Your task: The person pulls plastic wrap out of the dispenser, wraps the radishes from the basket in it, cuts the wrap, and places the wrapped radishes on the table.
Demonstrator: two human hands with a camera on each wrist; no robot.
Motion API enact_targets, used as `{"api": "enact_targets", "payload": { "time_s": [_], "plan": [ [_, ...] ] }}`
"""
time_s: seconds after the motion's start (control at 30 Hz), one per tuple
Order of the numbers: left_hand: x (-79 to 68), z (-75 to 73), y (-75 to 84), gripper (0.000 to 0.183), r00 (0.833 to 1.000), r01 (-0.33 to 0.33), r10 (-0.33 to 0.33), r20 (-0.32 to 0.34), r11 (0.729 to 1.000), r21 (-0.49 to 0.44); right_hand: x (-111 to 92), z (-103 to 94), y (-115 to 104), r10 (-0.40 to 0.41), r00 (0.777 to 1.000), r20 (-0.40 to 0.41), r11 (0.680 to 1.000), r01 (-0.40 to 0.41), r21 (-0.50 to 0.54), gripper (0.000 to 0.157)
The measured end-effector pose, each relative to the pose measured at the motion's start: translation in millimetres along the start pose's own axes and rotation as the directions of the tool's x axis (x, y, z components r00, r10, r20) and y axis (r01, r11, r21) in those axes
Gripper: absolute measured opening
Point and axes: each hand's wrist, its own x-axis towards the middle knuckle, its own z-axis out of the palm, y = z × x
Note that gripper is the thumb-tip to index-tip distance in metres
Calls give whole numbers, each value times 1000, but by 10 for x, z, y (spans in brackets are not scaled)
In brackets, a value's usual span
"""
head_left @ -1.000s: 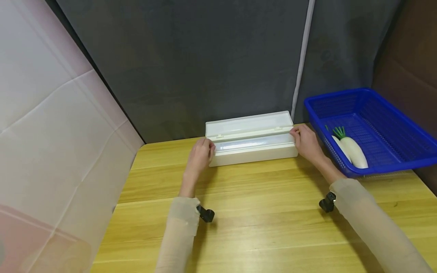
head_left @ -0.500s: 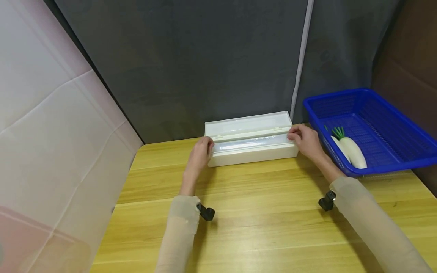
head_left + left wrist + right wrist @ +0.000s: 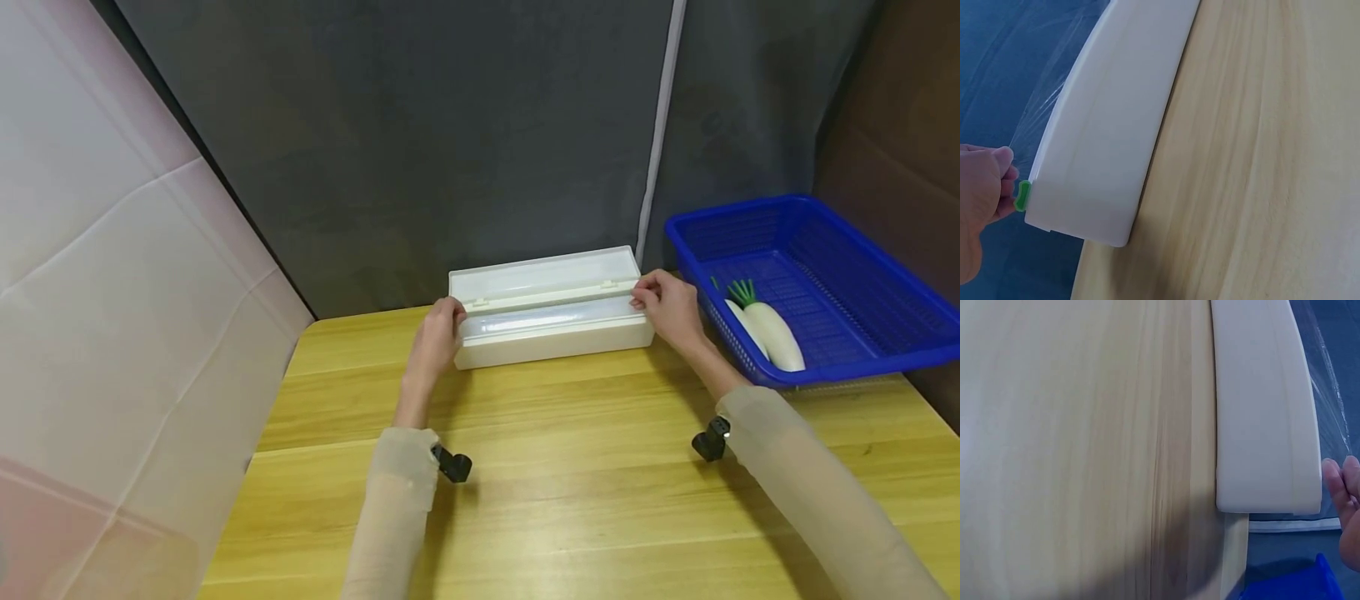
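A long white cling film box (image 3: 555,343) lies at the back of the wooden table, its lid (image 3: 543,273) raised. Clear cling film (image 3: 555,317) spans its top between both hands. At the box's left end, my left hand (image 3: 435,335) pinches one corner of the film. The left wrist view shows the film (image 3: 1054,94) stretched up from that thumb, and a small green piece (image 3: 1022,195) at the box's end beside the fingers. My right hand (image 3: 670,312) pinches the film's other corner at the right end, where the right wrist view shows creases in the film (image 3: 1334,394).
A blue plastic basket (image 3: 862,362) stands right of the box, close to my right forearm. Inside it lie two white radishes (image 3: 776,337) with green tops. A dark grey curtain (image 3: 420,150) hangs behind the table (image 3: 570,492), and a pale panel (image 3: 135,250) stands at its left.
The film looked wrinkled half a second ago and now lies smoother. My right fingertips have shifted slightly left since one second ago. Both hands keep their pinch.
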Motion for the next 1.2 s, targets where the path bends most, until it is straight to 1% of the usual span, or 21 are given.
{"api": "enact_targets", "payload": {
  "time_s": [0.23,0.4,0.73,1.0,1.1,1.2],
  "plan": [
    [50,-25,33,9,998,68,-68,-1,998,11,35,-5,-31,3,1000,-16,1000,-3,0,8],
    [87,-45,41,11,996,86,-86,-2,996,21,73,-7,-52,1,1000,-28,1000,-1,-7,9],
    [136,-109,79,9,998,42,-40,-45,998,43,151,-58,-117,-19,998,-55,1000,20,16,9],
    [188,-180,119,5,998,30,-28,-50,999,44,208,-120,-204,-7,997,-73,1000,8,16,10],
    [198,-214,129,5,997,6,-2,-72,999,49,231,-137,-236,-19,996,-83,999,22,31,9],
    [200,-250,133,6,992,-44,51,-117,997,62,258,-151,-265,-46,994,-96,998,50,38,8]
  ]
}}
